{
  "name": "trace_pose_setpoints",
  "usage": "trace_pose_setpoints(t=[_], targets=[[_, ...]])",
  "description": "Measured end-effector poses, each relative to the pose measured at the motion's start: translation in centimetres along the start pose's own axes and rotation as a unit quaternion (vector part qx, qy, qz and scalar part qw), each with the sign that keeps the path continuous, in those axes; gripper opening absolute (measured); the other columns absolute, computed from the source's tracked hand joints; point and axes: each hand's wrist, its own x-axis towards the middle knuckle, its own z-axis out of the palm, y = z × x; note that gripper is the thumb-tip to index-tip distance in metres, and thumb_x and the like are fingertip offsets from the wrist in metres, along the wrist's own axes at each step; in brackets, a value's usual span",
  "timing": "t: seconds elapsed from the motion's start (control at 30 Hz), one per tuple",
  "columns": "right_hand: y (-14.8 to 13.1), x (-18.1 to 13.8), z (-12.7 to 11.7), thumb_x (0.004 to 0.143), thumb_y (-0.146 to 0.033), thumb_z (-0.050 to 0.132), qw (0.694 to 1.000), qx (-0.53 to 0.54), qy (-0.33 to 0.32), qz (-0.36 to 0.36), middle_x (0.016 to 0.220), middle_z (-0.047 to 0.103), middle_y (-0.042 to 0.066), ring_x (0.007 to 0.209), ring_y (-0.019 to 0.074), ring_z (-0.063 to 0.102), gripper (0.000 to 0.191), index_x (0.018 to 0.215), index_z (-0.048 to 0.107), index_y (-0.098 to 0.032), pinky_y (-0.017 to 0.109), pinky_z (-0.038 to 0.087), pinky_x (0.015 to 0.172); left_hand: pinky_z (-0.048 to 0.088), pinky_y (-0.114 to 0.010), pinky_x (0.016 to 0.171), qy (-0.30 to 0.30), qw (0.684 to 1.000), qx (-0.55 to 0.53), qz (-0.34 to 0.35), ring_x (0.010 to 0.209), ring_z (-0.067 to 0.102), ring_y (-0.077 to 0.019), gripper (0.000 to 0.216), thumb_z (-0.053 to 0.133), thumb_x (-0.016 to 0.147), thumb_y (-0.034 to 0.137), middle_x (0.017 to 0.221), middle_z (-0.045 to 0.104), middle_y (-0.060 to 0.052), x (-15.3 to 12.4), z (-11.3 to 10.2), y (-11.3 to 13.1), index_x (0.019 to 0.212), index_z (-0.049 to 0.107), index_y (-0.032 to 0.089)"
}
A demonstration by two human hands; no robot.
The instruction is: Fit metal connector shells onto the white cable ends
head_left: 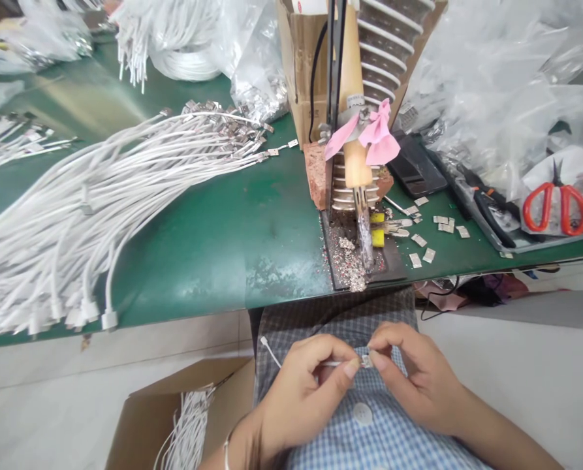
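Over my lap, my left hand pinches a thin white cable near its end. Facing it, my right hand pinches the small metal connector shell at that cable's tip. The fingertips of both hands meet at the connector, above my blue checked shirt. A large bundle of white cables with metal ends lies across the green table to the left. A soldering iron in a stand points down at a dark tray straight ahead of my hands.
Loose metal shells lie on the table right of the iron. Red-handled scissors and pliers rest at the far right among clear plastic bags. A cardboard box with cables stands on the floor at lower left.
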Motion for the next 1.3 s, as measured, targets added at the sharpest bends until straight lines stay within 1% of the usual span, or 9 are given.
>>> trace_pose_setpoints(t=[0.23,0.57,0.67,0.83,1.0,1.3], targets=[[-0.25,0.47,-0.37,0.089,-0.009,0.049,1.000,-0.012,0.003,-0.016,0.073,0.056,-0.001,0.063,0.0122,0.055,0.015,0.097,0.051,-0.022,0.024,0.046,0.059,0.037,-0.018,0.050,-0.004,0.997,-0.059,-0.043,0.054,0.048,-0.0096,0.021,0.058,0.087,0.028,0.062,0.060,-0.001,0.54,0.11,0.30,0.073,0.065,0.013],[0.20,0.37,-0.54,0.091,-0.012,0.049,1.000,-0.004,0.002,0.001,0.076,0.059,-0.001,0.066,0.0123,0.057,0.015,0.100,0.052,-0.023,0.024,0.047,0.063,0.037,-0.017,0.051,-0.007,0.992,-0.103,-0.072,0.055,0.045,-0.0083,0.018,0.059,0.084,0.027,0.063,0.054,0.001,0.92,0.23,0.39,0.073,0.061,0.013],[0.19,0.47,-0.48,0.091,-0.012,0.049,1.000,0.008,0.003,0.003,0.076,0.060,-0.001,0.067,0.0126,0.058,0.015,0.100,0.053,-0.023,0.024,0.048,0.063,0.038,-0.018,0.052,-0.014,0.986,-0.140,-0.093,0.055,0.045,-0.0084,0.019,0.061,0.084,0.030,0.062,0.052,0.002,0.99,0.29,0.39,0.073,0.059,0.014],[0.07,0.70,-0.35,0.093,-0.013,0.047,1.000,0.029,-0.002,-0.001,0.073,0.060,0.000,0.064,0.0130,0.056,0.013,0.093,0.056,-0.022,0.025,0.045,0.060,0.038,-0.018,0.052,-0.014,0.975,-0.186,-0.119,0.054,0.043,-0.0081,0.027,0.066,0.082,0.038,0.060,0.048,0.004,0.93,0.28,0.38,0.074,0.058,0.014],[0.26,0.66,-0.25,0.093,-0.014,0.048,0.999,0.043,0.003,-0.007,0.073,0.060,0.000,0.063,0.0131,0.056,0.012,0.094,0.056,-0.022,0.025,0.045,0.059,0.038,-0.018,0.054,-0.015,0.974,-0.191,-0.121,0.055,0.042,-0.0079,0.031,0.067,0.084,0.042,0.062,0.047,0.004,0.82,0.17,0.41,0.076,0.059,0.014],[0.36,0.65,-0.24,0.089,-0.008,0.051,0.996,0.069,0.019,-0.050,0.079,0.062,0.001,0.069,0.0139,0.058,0.021,0.101,0.057,-0.024,0.026,0.048,0.062,0.038,-0.018,0.054,-0.024,0.980,-0.170,-0.101,0.056,0.042,-0.0080,0.030,0.064,0.086,0.042,0.061,0.049,0.003,0.88,0.12,0.51,0.078,0.060,0.014]])
